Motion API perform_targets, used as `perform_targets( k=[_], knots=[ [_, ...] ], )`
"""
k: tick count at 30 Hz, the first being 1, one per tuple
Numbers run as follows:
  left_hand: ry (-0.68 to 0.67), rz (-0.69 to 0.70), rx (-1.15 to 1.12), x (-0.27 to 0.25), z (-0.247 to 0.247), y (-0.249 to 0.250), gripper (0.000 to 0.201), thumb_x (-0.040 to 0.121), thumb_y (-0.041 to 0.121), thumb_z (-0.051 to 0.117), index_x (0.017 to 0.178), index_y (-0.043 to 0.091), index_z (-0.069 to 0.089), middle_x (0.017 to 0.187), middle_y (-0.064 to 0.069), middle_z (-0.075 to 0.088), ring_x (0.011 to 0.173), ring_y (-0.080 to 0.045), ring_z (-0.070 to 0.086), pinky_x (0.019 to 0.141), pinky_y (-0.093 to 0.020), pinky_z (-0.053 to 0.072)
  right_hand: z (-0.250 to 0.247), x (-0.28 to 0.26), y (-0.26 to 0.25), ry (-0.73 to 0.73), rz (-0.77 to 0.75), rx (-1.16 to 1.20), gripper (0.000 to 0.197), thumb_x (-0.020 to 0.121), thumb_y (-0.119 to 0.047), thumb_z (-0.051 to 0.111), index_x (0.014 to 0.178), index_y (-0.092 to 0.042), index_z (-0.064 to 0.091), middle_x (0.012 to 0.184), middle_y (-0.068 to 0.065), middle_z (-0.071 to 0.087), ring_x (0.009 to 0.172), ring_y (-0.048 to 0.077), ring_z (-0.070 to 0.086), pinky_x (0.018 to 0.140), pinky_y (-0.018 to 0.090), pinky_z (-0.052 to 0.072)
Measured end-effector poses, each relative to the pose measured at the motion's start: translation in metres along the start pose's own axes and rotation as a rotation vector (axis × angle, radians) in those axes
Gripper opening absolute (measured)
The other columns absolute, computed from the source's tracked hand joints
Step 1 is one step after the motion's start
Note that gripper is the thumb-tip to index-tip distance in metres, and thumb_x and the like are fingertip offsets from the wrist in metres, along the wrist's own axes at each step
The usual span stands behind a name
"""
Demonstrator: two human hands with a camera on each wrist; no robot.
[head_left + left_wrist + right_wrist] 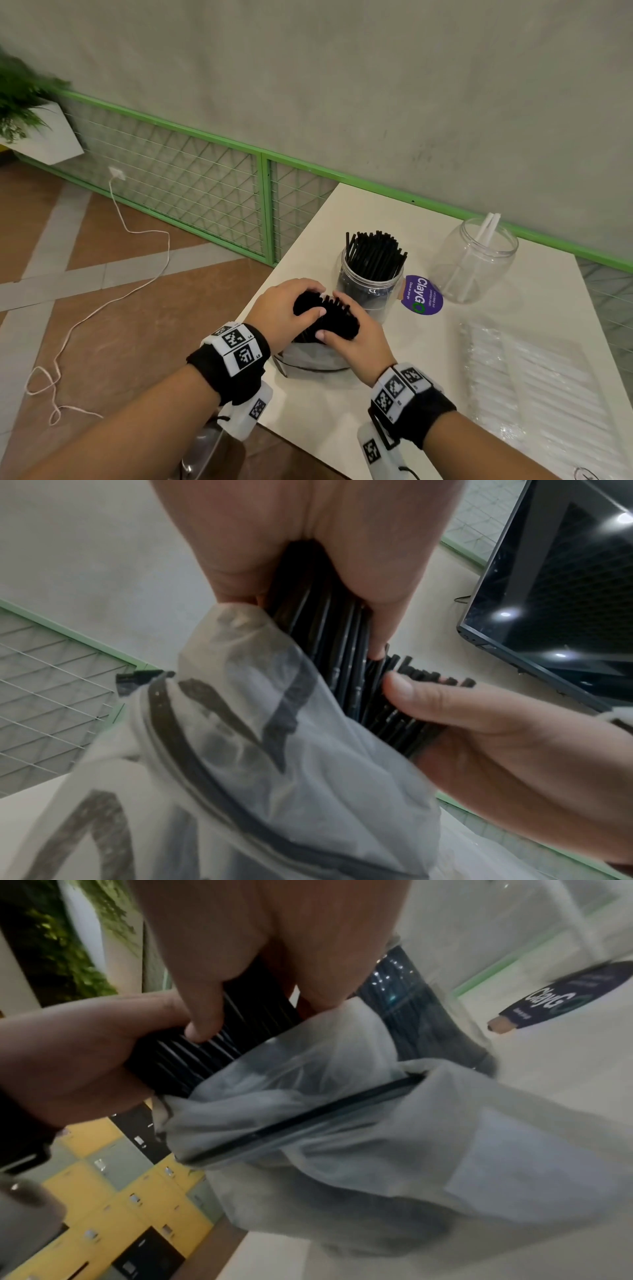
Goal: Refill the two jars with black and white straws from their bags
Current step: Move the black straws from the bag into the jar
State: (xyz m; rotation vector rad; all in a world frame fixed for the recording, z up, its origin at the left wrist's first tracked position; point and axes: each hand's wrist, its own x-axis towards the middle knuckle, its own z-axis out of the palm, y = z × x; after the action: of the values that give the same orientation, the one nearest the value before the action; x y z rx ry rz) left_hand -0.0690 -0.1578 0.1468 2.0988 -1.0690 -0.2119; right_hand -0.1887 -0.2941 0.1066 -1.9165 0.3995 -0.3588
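Head view, progress: black jar (371,279) is packed; clear jar (474,262) holds two white straws (484,236), so white refill remains
Hands: my left hand (286,310) and right hand (358,334) both grip black straws (327,317) rising from their bag (310,358)
Count: two jars, two bags; white bag (534,390) lies unopened at right

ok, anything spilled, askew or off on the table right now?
Nothing spilled. Both hands, left hand and right hand, grip the black straw bundle at the bag mouth. The black straw jar stands upright; the clear jar holds only a couple of leaning white straws.
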Motion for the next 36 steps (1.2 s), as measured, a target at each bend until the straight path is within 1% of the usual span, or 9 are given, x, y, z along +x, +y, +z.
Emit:
perform_targets(
  k=[6, 8, 14, 17, 23, 27, 29, 33, 36],
  knots=[
    [-0.065, -0.038, -0.133, -0.004, -0.005, 0.000, 0.062, 0.085, 0.023, 0.062, 0.135, 0.041, 0.030, 0.117, 0.020, 0.060, 0.084, -0.001, 0.064, 0.090, -0.025, 0.046, 0.015, 0.017, -0.009, -0.014, 0.003, 0.053, 0.065, 0.074, -0.026, 0.077, 0.129, -0.037, 0.045, 0.116, -0.016, 0.060, 0.105, -0.003, 0.058, 0.091, 0.017, 0.046],
    [-0.050, -0.038, -0.121, -0.005, -0.005, -0.001, 0.067, 0.084, 0.024, 0.062, 0.137, 0.042, 0.025, 0.122, 0.022, 0.055, 0.099, 0.000, 0.057, 0.092, -0.022, 0.040, 0.014, 0.019, -0.010, -0.018, -0.008, 0.027, 0.062, 0.073, -0.028, 0.077, 0.126, -0.037, 0.046, 0.115, -0.016, 0.059, 0.105, -0.002, 0.057, 0.091, 0.015, 0.045],
    [-0.039, 0.050, -0.011, -0.003, -0.002, 0.001, 0.048, 0.080, 0.041, 0.059, 0.126, 0.031, 0.050, 0.115, 0.015, 0.058, 0.108, -0.002, 0.052, 0.093, -0.020, 0.038, 0.007, 0.029, -0.011, 0.006, -0.052, 0.025, 0.034, 0.067, -0.028, 0.071, 0.099, -0.033, 0.060, 0.096, -0.010, 0.067, 0.091, 0.002, 0.063, 0.084, 0.024, 0.050],
    [0.007, 0.045, 0.044, 0.001, -0.001, -0.001, 0.030, 0.083, 0.036, 0.062, 0.112, 0.031, 0.060, 0.108, 0.014, 0.061, 0.101, -0.004, 0.054, 0.086, -0.017, 0.034, 0.002, 0.033, -0.013, 0.039, -0.037, 0.017, 0.021, 0.067, -0.029, 0.072, 0.083, -0.033, 0.058, 0.081, -0.009, 0.064, 0.076, 0.003, 0.059, 0.075, 0.023, 0.047],
    [0.060, 0.014, 0.096, 0.004, -0.001, 0.002, 0.012, 0.084, 0.025, 0.063, 0.096, 0.028, 0.064, 0.098, 0.017, 0.060, 0.091, 0.000, 0.052, 0.084, 0.006, 0.017, -0.010, 0.034, -0.021, 0.066, -0.049, 0.044, 0.017, 0.075, -0.014, 0.076, 0.082, -0.021, 0.062, 0.083, 0.000, 0.065, 0.081, 0.011, 0.061, 0.078, 0.024, 0.048],
    [0.070, 0.011, 0.097, 0.005, -0.002, 0.004, 0.011, 0.084, 0.023, 0.063, 0.095, 0.026, 0.064, 0.097, 0.015, 0.062, 0.092, -0.004, 0.055, 0.081, 0.009, 0.014, -0.021, 0.038, -0.028, 0.101, -0.034, 0.084, 0.016, 0.078, -0.010, 0.073, 0.084, -0.013, 0.058, 0.079, 0.004, 0.062, 0.077, 0.015, 0.059, 0.077, 0.031, 0.049],
    [0.068, 0.010, 0.099, 0.005, -0.002, 0.005, 0.011, 0.084, 0.023, 0.063, 0.095, 0.025, 0.064, 0.097, 0.014, 0.062, 0.091, -0.004, 0.055, 0.080, 0.007, 0.016, -0.024, 0.041, -0.032, 0.118, -0.030, 0.074, 0.018, 0.078, -0.011, 0.073, 0.088, -0.013, 0.058, 0.082, 0.004, 0.063, 0.080, 0.016, 0.060, 0.079, 0.031, 0.050],
    [0.066, 0.009, 0.092, 0.007, 0.001, 0.005, 0.012, 0.084, 0.023, 0.062, 0.095, 0.026, 0.064, 0.097, 0.014, 0.062, 0.092, -0.006, 0.056, 0.078, -0.015, 0.029, -0.030, 0.045, -0.046, 0.133, -0.062, 0.094, 0.018, 0.078, -0.005, 0.069, 0.086, -0.018, 0.060, 0.084, 0.002, 0.068, 0.085, 0.016, 0.064, 0.087, 0.034, 0.051],
    [0.056, 0.009, 0.095, 0.008, 0.003, 0.006, 0.012, 0.084, 0.024, 0.061, 0.096, 0.026, 0.064, 0.098, 0.013, 0.062, 0.093, -0.007, 0.056, 0.079, -0.019, 0.033, -0.040, 0.047, -0.060, 0.166, -0.092, 0.127, 0.020, 0.078, -0.008, 0.072, 0.083, -0.023, 0.059, 0.084, 0.002, 0.070, 0.086, 0.019, 0.066, 0.087, 0.038, 0.053]
  ],
)
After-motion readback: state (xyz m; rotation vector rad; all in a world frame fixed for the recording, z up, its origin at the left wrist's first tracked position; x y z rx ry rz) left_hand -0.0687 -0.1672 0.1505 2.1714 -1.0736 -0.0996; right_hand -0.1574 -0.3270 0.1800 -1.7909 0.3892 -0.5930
